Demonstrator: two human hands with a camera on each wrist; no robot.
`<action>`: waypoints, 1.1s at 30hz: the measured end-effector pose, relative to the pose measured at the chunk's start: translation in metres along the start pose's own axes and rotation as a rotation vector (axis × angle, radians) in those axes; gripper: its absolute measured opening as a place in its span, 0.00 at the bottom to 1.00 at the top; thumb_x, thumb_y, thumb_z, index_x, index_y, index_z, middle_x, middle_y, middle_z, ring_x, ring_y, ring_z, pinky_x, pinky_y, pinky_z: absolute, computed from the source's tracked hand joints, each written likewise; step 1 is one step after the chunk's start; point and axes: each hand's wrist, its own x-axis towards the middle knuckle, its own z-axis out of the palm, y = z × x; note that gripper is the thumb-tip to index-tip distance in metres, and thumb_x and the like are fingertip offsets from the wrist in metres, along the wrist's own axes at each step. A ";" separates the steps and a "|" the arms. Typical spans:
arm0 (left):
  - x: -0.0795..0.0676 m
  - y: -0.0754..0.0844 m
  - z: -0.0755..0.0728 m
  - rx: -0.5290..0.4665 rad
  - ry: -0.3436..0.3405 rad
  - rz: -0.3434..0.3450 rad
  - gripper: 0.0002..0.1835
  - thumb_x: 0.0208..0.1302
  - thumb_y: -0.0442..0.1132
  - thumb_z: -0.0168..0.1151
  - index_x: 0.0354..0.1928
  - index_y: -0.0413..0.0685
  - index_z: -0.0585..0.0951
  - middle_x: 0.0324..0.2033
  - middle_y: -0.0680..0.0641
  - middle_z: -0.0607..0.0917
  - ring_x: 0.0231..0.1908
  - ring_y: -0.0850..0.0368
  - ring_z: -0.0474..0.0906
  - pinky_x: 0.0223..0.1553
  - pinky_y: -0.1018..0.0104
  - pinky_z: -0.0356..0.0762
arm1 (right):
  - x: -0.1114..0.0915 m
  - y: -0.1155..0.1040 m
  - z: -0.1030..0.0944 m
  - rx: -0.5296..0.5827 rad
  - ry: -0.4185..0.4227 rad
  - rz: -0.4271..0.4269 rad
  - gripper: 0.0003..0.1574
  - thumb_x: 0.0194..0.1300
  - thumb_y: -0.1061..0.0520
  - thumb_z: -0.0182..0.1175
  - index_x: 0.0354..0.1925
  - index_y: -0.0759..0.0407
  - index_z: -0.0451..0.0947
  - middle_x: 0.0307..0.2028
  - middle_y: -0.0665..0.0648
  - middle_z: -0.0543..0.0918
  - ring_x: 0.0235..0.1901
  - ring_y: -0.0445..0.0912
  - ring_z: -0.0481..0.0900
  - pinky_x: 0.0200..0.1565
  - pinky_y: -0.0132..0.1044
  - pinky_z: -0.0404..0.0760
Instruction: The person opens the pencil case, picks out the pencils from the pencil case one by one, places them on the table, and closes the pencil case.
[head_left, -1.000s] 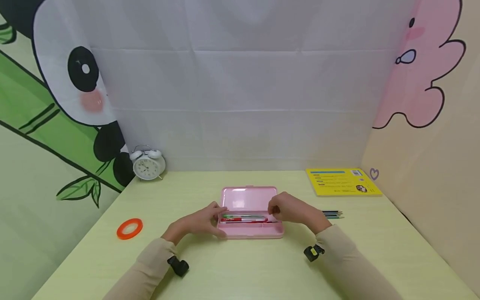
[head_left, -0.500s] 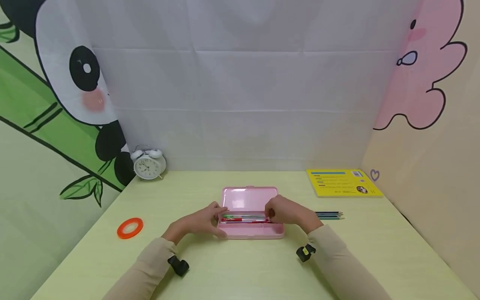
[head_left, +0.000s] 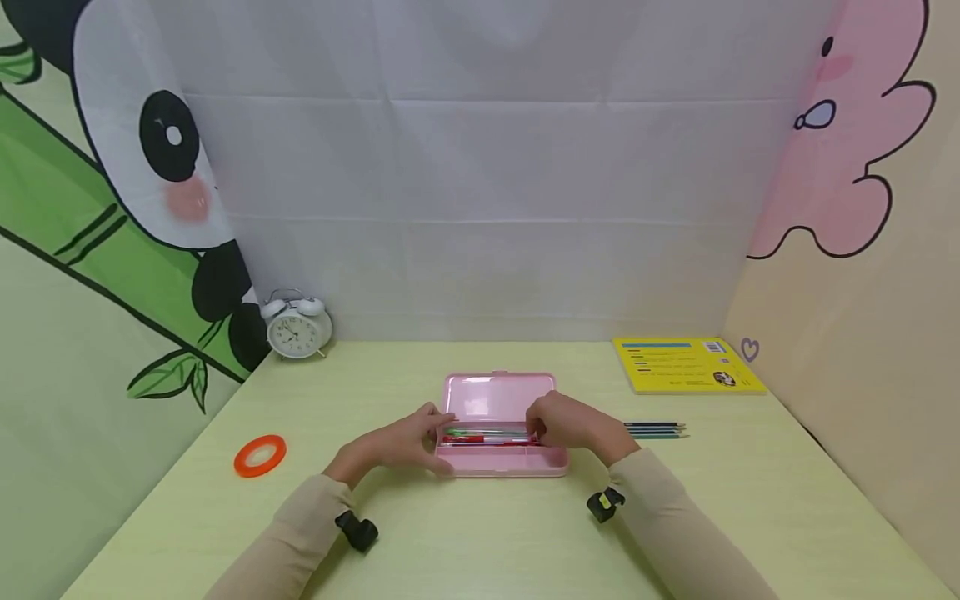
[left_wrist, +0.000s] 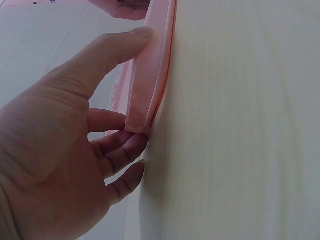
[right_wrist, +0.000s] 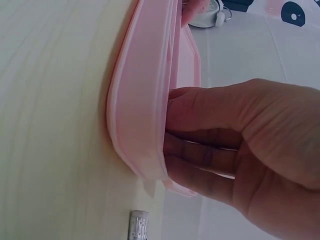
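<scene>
Pale surface (head_left: 480,533): open pink case (head_left: 497,404) at centre. Left grip (head_left: 397,442) pinches its left end. Right grip (head_left: 576,423) inside right end; can't tell what's pinched. Slack left hold could let case skid; snagged pens (head_left: 472,439) could spill.

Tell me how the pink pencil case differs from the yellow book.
The pencil case is plain pink; the book is yellow with print and a barcode. The pencil case lies open with pens inside, while the book lies closed. The left hand grips the pencil case; neither hand touches the book. Both rest on the table.
</scene>
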 end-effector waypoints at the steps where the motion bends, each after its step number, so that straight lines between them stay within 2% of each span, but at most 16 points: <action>1: 0.000 0.000 0.000 -0.001 0.000 0.002 0.53 0.52 0.51 0.78 0.75 0.37 0.61 0.47 0.48 0.67 0.52 0.53 0.66 0.52 0.57 0.69 | 0.001 0.000 0.000 0.002 -0.003 0.009 0.12 0.60 0.72 0.64 0.34 0.56 0.85 0.28 0.51 0.81 0.31 0.45 0.76 0.36 0.35 0.77; 6: -0.001 0.001 -0.001 -0.002 0.001 0.003 0.53 0.52 0.51 0.78 0.75 0.36 0.61 0.47 0.48 0.67 0.52 0.53 0.66 0.52 0.57 0.69 | 0.003 -0.001 0.000 0.018 -0.019 0.044 0.14 0.59 0.73 0.65 0.34 0.54 0.85 0.29 0.50 0.81 0.32 0.45 0.76 0.37 0.36 0.77; 21: -0.001 0.002 -0.001 0.002 0.001 0.007 0.54 0.52 0.51 0.78 0.75 0.36 0.61 0.47 0.48 0.67 0.51 0.53 0.66 0.51 0.57 0.68 | 0.002 -0.003 -0.002 0.009 -0.027 0.036 0.13 0.60 0.73 0.64 0.34 0.55 0.85 0.29 0.52 0.80 0.32 0.45 0.76 0.36 0.35 0.77; 33: -0.001 0.001 -0.001 -0.006 -0.002 0.007 0.54 0.52 0.51 0.78 0.75 0.36 0.59 0.47 0.48 0.67 0.52 0.53 0.66 0.51 0.57 0.68 | 0.000 -0.011 -0.002 -0.035 -0.017 0.049 0.10 0.60 0.70 0.67 0.35 0.56 0.85 0.28 0.48 0.79 0.32 0.44 0.76 0.38 0.35 0.77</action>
